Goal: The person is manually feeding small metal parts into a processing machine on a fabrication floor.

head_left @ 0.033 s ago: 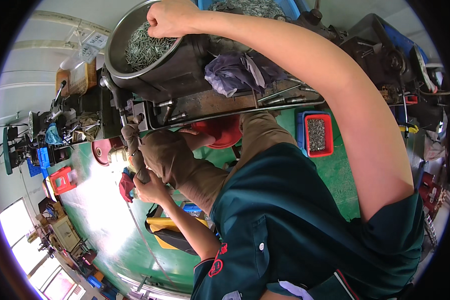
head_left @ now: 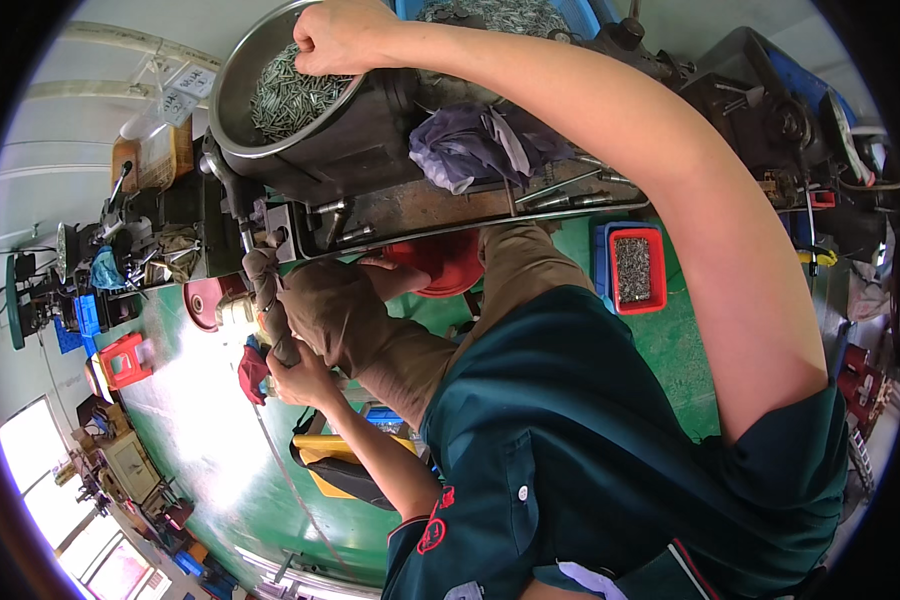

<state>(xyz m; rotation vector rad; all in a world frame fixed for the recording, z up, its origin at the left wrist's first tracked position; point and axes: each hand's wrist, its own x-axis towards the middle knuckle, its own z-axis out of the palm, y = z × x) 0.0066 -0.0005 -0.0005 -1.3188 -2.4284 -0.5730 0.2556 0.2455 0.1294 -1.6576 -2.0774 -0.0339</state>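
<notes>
My right hand (head_left: 342,38) is closed over the far rim of a round metal bowl (head_left: 222,125). Its curled fingers hover at or touch a heap of small metal pins (head_left: 295,100) inside; whatever they pinch is hidden. Lower left, my left hand (head_left: 305,380) wraps round the end of a lever handle (head_left: 266,285) bound in grey-brown cloth. That lever slopes up to a metal joint beside the bowl. A dark red cloth (head_left: 253,373) hangs next to my left hand.
Right of the bowl lie a crumpled purple cloth (head_left: 460,150) and a tray (head_left: 390,215) with metal tools. A blue bin (head_left: 580,18) of metal parts stands behind. On the green floor are a red bin (head_left: 655,270) of small parts and a red stool (head_left: 125,360).
</notes>
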